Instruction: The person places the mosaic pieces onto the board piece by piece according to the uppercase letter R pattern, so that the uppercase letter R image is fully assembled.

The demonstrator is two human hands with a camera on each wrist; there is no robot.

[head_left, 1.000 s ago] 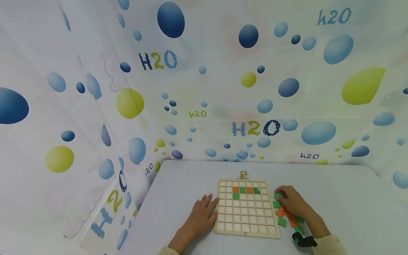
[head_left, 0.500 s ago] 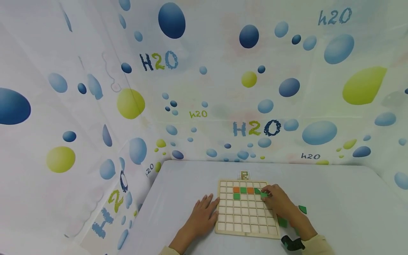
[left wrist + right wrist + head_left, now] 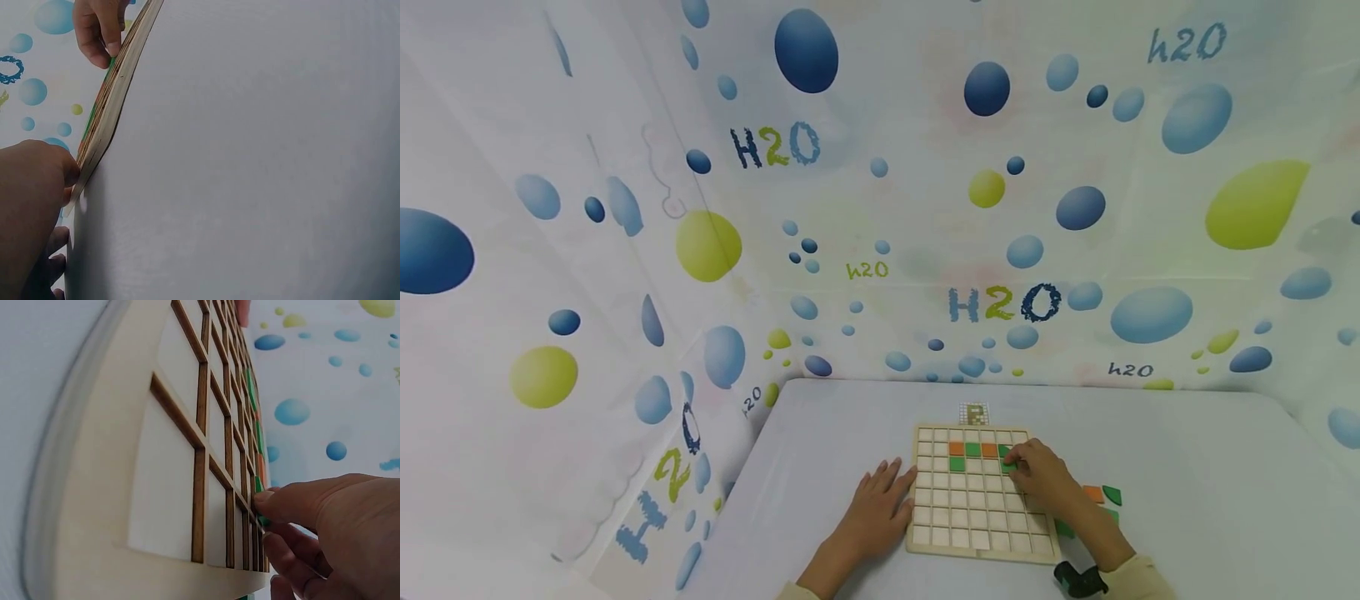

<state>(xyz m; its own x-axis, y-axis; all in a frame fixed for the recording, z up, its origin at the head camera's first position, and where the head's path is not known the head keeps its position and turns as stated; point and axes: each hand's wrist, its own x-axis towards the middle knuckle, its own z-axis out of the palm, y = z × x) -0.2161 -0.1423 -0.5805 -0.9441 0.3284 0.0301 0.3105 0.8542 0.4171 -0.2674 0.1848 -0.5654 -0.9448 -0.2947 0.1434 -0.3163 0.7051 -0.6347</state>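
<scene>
Pale grey table (image 3: 820,467), wooden grid board (image 3: 981,546), loose orange and green tiles (image 3: 1102,495), small pattern card (image 3: 973,412)

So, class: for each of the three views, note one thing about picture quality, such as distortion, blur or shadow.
Head view: wide-angle bend, the table edge curves; light even, shadows faint. Left wrist view: the board appears edge-on and bowed, with a soft shadow beside the left hand. Right wrist view: the board's near frame at the left is blurred, while the right hand pinching a green tile looks sharper.
</scene>
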